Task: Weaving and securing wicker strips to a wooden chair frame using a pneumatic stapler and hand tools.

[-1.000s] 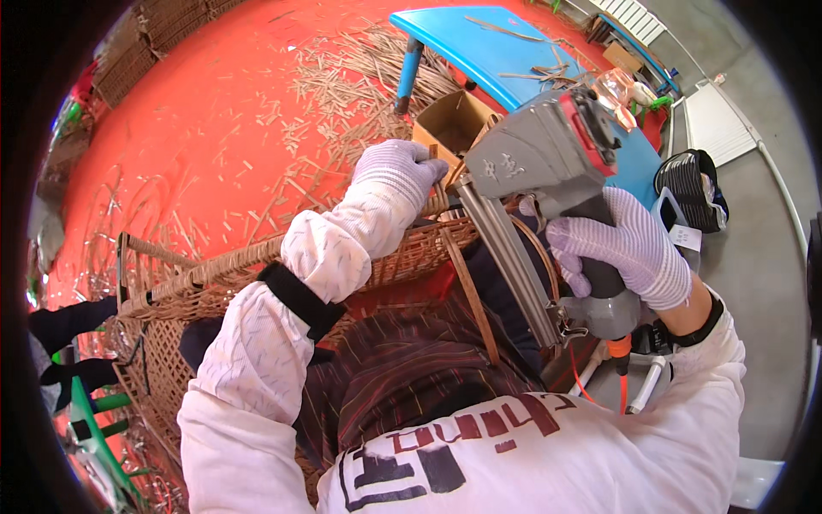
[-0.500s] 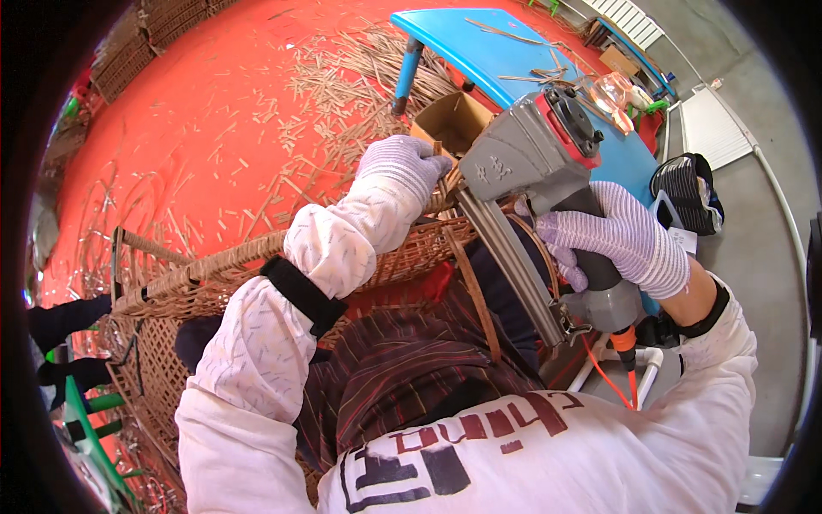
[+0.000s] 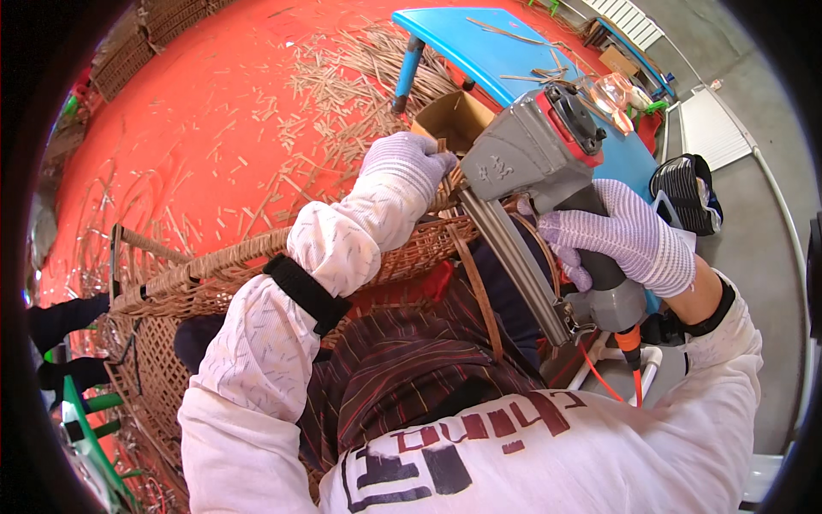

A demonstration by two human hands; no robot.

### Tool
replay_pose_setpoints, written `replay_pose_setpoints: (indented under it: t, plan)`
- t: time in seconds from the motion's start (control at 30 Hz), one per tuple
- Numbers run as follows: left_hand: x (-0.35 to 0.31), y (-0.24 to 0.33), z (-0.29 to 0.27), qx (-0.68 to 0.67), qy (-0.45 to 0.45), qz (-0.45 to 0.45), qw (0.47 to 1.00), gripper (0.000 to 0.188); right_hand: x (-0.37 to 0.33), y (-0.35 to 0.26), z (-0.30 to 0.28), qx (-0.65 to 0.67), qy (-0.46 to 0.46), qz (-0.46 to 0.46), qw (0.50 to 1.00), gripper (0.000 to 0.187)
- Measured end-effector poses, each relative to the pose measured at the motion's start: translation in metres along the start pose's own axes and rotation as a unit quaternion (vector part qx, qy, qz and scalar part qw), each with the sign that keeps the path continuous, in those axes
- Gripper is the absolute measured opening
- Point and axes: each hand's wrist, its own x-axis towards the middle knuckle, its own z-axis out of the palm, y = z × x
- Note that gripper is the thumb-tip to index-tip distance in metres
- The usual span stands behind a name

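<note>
A grey pneumatic staple gun [image 3: 514,154] with a red and black cap is gripped by my right hand [image 3: 612,236], which wears a striped knit glove. An orange fitting and red hose come off the handle's bottom. The gun's nose meets the rim of a brown woven basket [image 3: 231,261] lying across my lap. Beside that nose, my gloved left hand [image 3: 407,163] pinches a short brown wicker strip [image 3: 443,158] at the rim. One loose strip [image 3: 477,295] hangs down over my dark striped apron [image 3: 411,343]. The exact contact under the gun is hidden.
Past the basket stands a blue table [image 3: 479,38] with strips and tools on it. An open cardboard box [image 3: 454,120] sits near its leg. Cut strips [image 3: 334,103] litter the red floor [image 3: 188,128]. A green stool [image 3: 90,428] is at lower left.
Both hands and the staple gun hold almost the same place, with only a slight shift. The left sleeve has edged a little to the right.
</note>
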Motion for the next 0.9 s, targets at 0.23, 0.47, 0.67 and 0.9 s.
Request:
replay_pose_setpoints:
  t: [0.23,0.47,0.67,0.9]
  plan:
    - [-0.007,0.007,-0.008,0.006,-0.018,-0.005,1.000,0.034,-0.002,-0.004,-0.002,-0.085,-0.021,-0.023,0.996,0.036]
    - [-0.004,0.002,0.000,0.006,0.010,0.021,1.000,0.034,-0.004,0.011,-0.037,0.046,0.081,-0.043,0.995,0.036]
    - [-0.014,-0.005,-0.003,-0.018,0.048,0.070,0.996,0.032,0.016,0.058,-0.119,0.160,0.238,-0.152,0.946,0.030]
    - [-0.027,0.008,0.000,-0.051,0.063,0.096,0.992,0.028,0.126,0.183,-0.257,-0.223,0.368,0.131,0.893,0.037]
